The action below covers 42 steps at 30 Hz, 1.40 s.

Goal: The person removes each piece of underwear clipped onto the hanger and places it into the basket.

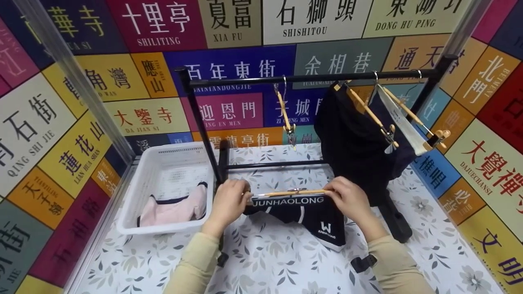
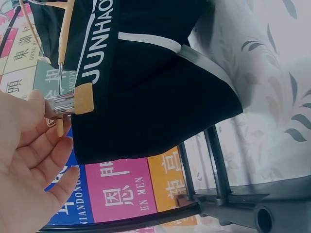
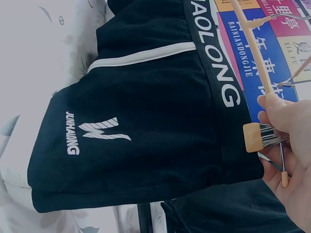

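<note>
Black boxer briefs (image 1: 322, 220) with a white JUNHAOLONG waistband hang by that waistband from a wooden clip hanger (image 1: 296, 192) in front of the rack. My left hand (image 1: 229, 203) holds one end of the hanger. In the left wrist view, its thumb lies at the metal clip (image 2: 62, 103), whose wooden pad overlaps the waistband. At the other end my right hand (image 1: 349, 201) pinches the hanger beside the second clip (image 3: 267, 137). That clip sits at the waistband's corner. White piping and a W logo mark the fabric.
A black garment rack (image 1: 302, 77) stands just beyond my hands. One bare hanger (image 1: 284, 112) hangs mid-rail, and dark clothes (image 1: 351, 134) hang on the right. A white basket (image 1: 141, 179) with a pink garment (image 1: 173, 210) is on the left, on the leaf-patterned surface (image 1: 278, 265).
</note>
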### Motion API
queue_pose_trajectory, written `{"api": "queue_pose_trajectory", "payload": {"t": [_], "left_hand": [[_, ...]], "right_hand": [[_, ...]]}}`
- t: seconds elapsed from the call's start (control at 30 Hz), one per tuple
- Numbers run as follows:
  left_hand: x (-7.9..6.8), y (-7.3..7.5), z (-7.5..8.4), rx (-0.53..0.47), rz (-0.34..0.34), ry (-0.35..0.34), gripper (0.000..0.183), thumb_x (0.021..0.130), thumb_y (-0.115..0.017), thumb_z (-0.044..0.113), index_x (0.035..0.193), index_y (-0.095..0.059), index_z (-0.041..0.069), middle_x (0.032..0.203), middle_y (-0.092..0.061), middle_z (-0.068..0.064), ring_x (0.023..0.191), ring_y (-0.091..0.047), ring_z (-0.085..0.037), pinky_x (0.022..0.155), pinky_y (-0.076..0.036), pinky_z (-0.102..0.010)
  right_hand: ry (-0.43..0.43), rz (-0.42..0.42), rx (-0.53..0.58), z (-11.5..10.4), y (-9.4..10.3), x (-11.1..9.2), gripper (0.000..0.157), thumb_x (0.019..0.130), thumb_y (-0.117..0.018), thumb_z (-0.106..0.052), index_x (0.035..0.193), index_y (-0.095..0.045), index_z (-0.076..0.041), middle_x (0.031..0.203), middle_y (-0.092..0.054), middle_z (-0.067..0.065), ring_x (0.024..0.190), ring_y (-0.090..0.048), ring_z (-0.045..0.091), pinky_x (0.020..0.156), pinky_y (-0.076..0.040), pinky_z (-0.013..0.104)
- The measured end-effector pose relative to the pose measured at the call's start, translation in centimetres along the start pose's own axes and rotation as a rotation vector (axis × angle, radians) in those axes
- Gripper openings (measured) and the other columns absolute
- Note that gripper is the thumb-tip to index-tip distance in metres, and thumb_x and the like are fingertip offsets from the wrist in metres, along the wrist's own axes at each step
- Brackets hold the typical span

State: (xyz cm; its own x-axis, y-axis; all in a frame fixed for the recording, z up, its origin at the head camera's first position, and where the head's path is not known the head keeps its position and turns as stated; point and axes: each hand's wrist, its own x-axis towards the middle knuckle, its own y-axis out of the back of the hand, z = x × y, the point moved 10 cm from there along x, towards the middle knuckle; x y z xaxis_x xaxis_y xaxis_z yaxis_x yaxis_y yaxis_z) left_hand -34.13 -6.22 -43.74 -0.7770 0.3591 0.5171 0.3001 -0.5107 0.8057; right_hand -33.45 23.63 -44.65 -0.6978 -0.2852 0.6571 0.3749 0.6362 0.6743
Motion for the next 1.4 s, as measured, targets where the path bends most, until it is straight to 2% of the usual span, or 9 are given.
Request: {"api": "queue_pose_trajectory", "payload": {"t": [0.43,0.83,1.3,1.4], "left_hand": [[-0.5,-0.4,-0.7,-0.008,0.023,0.041,0.012,0.089,-0.072,0.017,0.093,-0.062,0.011,0.087,-0.063,-0.003,0.089,-0.058,-0.027,0.080,-0.046,-0.046],[-0.4,0.0,-0.9,-0.018,0.068,0.069,0.014,0.085,-0.075,0.018,0.087,-0.063,0.012,0.081,-0.063,-0.001,0.083,-0.058,-0.026,0.078,-0.047,-0.044],[-0.6,0.9,-1.1,-0.067,0.189,0.025,0.017,0.080,-0.080,0.016,0.082,-0.063,0.012,0.077,-0.065,0.000,0.077,-0.056,-0.023,0.075,-0.047,-0.041],[-0.7,0.9,-1.2,-0.076,0.193,0.020,0.017,0.080,-0.080,0.015,0.083,-0.064,0.012,0.077,-0.065,0.000,0.078,-0.057,-0.023,0.075,-0.046,-0.041]], "right_hand": [[-0.002,-0.026,0.000,-0.2,-0.7,0.2,0.014,0.078,-0.082,-0.008,0.086,-0.071,-0.013,0.090,-0.064,0.000,0.077,-0.062,0.018,0.067,-0.050,0.038],[-0.026,-0.042,-0.004,0.1,-1.1,0.0,0.011,0.081,-0.080,-0.010,0.085,-0.071,-0.014,0.089,-0.064,-0.001,0.077,-0.062,0.017,0.067,-0.050,0.037],[-0.046,-0.055,-0.010,-0.1,-1.4,0.0,0.011,0.081,-0.080,-0.011,0.086,-0.071,-0.014,0.091,-0.064,-0.002,0.079,-0.062,0.017,0.068,-0.051,0.037],[-0.040,-0.045,-0.011,-0.2,-1.4,-0.1,0.011,0.081,-0.080,-0.010,0.085,-0.071,-0.014,0.090,-0.064,-0.002,0.078,-0.062,0.016,0.066,-0.051,0.037]]}}
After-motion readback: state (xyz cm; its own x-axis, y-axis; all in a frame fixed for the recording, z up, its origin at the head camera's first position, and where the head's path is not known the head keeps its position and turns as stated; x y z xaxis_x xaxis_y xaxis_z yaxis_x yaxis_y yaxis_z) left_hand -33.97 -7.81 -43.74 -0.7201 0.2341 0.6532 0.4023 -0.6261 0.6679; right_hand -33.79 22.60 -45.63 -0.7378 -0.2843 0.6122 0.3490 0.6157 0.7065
